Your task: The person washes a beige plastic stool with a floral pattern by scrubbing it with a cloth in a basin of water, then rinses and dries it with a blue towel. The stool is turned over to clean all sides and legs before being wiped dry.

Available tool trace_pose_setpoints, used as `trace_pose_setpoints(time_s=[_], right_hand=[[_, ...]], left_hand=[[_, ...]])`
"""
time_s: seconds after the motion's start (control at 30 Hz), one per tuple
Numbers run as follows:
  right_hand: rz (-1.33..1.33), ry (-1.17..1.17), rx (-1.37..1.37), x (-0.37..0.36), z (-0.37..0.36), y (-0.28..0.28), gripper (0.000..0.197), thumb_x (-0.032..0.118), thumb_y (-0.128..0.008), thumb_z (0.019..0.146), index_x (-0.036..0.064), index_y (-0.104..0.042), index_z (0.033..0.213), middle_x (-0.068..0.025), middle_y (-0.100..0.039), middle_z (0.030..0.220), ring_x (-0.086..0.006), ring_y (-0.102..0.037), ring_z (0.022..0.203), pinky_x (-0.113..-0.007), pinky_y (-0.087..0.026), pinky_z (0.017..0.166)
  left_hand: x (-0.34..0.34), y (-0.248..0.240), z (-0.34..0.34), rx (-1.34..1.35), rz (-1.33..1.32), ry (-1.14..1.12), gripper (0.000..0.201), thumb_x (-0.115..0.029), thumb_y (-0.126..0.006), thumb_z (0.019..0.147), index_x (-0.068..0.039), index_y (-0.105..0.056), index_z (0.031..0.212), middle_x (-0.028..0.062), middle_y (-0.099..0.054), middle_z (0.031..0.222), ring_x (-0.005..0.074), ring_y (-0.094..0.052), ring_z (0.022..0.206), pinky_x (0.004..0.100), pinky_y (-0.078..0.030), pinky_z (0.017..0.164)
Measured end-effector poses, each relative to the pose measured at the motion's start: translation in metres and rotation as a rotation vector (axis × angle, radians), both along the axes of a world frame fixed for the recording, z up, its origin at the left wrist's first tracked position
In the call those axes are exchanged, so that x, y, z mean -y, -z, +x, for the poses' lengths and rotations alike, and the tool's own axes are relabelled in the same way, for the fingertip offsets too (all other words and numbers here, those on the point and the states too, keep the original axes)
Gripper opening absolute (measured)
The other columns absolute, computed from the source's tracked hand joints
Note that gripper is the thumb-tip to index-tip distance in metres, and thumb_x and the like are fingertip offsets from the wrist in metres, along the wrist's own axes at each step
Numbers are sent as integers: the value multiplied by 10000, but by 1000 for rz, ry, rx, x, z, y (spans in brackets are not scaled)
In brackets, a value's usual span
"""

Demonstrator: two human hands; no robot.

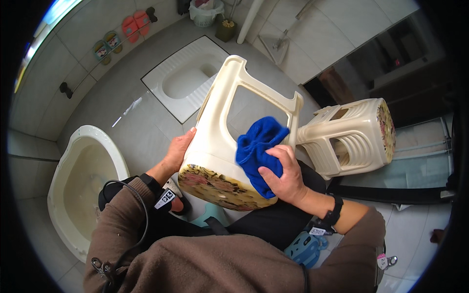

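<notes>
A cream plastic stool (215, 132) with a flower-patterned seat is tipped over in front of me, its legs pointing up and away and its seat toward my lap. My left hand (180, 149) grips the stool's left side, fingers partly hidden behind the edge. In my right hand (286, 173) is a bunched blue cloth (256, 146), pressed against the stool's right side near the seat. The cloth hides part of the leg and frame there.
A second cream stool (349, 139) lies on its side to the right. A white basin (57, 185) stands at the left, a squat toilet (171, 83) is set in the floor ahead. Slippers (131, 29) hang on the left wall. A bin (205, 17) stands at the back.
</notes>
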State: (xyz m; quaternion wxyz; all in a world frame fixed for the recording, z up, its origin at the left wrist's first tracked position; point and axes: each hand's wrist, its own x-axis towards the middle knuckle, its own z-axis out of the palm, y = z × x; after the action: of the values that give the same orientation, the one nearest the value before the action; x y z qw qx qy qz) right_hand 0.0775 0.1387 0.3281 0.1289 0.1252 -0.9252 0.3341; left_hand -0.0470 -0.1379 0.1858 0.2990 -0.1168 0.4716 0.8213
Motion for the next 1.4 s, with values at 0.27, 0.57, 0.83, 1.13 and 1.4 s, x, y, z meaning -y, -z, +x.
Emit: trace_pose_setpoints(time_s=[0.27,0.57,0.83,1.13,1.4], right_hand=[[392,293,10,-103,-86,58,336,376,-703,902,201,-607,1172,-124,-553,1125,-410,-647,917,-492,-542,758],[-193,755,343,-150,-141,102,579,528,-598,942,70,-537,1290,-211,-596,1236,-378,-609,1107,-441,-487,945],[-446,752,306,-57,-18,57,620,507,-588,958,0,-491,1301,-224,-613,1210,-329,-582,1127,-416,-448,976],[52,278,-49,80,-7,4,419,369,-710,907,100,-545,1183,-178,-569,1083,-373,-607,980,-439,-515,832],[160,85,120,112,-84,-7,383,433,-715,871,186,-614,1146,-160,-591,1066,-398,-660,902,-488,-551,774]], left_hand=[[-4,-5,-6,-15,-117,14,509,-442,-555,1021,34,-674,1158,93,-718,1006,142,-684,827,286,-575,744],[-9,-18,-9,19,-36,-118,549,-465,-552,1021,55,-676,1148,68,-705,1015,106,-631,872,264,-523,764],[-3,-20,-9,-84,-129,-48,479,-408,-605,1007,39,-677,1163,70,-710,1004,121,-653,829,282,-554,711],[-17,-2,-7,-127,-137,55,478,-424,-658,971,42,-715,881,72,-701,785,120,-618,620,267,-528,577],[-27,41,-15,-167,333,23,307,-243,-497,1046,-80,-569,1297,61,-629,1228,183,-602,1118,350,-513,965]])
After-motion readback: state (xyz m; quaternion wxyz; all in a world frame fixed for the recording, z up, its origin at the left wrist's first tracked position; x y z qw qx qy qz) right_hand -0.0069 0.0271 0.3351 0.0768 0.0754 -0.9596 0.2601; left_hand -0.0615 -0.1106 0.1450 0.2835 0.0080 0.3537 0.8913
